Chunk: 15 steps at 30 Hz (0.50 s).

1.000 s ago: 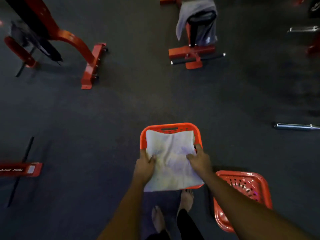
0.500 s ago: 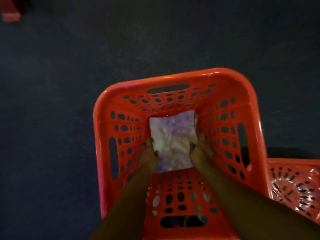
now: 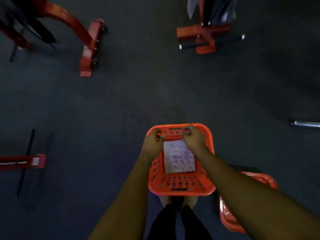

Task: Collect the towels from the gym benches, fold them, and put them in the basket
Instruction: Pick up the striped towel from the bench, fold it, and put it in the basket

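1. Now the folded towel (image 3: pixel 179 158) lies flat on the floor of the basket (image 3: pixel 180 192); placing looks done.
2. Both the left hand (image 3: pixel 153 141) and the right hand (image 3: pixel 194 137) curl at the far rim; whether they grip it I cannot tell.
3. Next, likely: walk to the draped towel (image 3: pixel 191 6) on the far bench (image 3: pixel 204 30).

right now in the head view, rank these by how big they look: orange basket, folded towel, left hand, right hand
1. orange basket
2. folded towel
3. left hand and right hand: these look alike, so no ranking between them
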{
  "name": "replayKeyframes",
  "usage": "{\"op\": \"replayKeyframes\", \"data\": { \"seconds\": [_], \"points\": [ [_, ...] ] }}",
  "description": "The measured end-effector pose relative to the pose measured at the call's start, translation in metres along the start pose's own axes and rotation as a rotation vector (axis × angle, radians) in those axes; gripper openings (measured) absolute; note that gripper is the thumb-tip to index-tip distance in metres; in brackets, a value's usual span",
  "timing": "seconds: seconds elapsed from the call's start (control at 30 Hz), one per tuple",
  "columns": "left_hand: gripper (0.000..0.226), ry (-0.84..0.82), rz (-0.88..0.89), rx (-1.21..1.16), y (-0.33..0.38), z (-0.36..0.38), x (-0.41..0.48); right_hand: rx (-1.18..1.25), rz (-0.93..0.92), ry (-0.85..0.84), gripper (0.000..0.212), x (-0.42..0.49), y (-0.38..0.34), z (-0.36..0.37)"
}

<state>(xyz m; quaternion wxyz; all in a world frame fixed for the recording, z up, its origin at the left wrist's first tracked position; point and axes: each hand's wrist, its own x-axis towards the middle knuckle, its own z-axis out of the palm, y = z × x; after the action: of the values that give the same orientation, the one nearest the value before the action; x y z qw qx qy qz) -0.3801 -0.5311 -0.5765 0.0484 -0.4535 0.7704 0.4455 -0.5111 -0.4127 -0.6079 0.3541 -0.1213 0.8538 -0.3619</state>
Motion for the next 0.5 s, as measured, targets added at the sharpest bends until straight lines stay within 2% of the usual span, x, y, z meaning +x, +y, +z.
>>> {"op": "replayKeyframes", "data": {
  "seconds": [0.1,0.23,0.33,0.5],
  "points": [
    [0.021,0.118,0.059,-0.069,0.051,-0.067,-0.044,0.079,-0.100,-0.034,0.020,-0.036,-0.078,-0.039],
    [0.018,0.279,0.116,-0.129,0.082,-0.137,-0.100,0.160,-0.259,-0.109,0.024,-0.082,-0.163,-0.064],
    [0.011,0.370,0.156,-0.156,0.078,-0.180,-0.136,0.157,-0.364,-0.172,0.013,-0.117,-0.213,-0.062],
    [0.005,0.542,0.118,-0.233,0.028,-0.260,-0.196,0.137,-0.510,-0.306,0.014,-0.176,-0.286,-0.009]
  ]
}}
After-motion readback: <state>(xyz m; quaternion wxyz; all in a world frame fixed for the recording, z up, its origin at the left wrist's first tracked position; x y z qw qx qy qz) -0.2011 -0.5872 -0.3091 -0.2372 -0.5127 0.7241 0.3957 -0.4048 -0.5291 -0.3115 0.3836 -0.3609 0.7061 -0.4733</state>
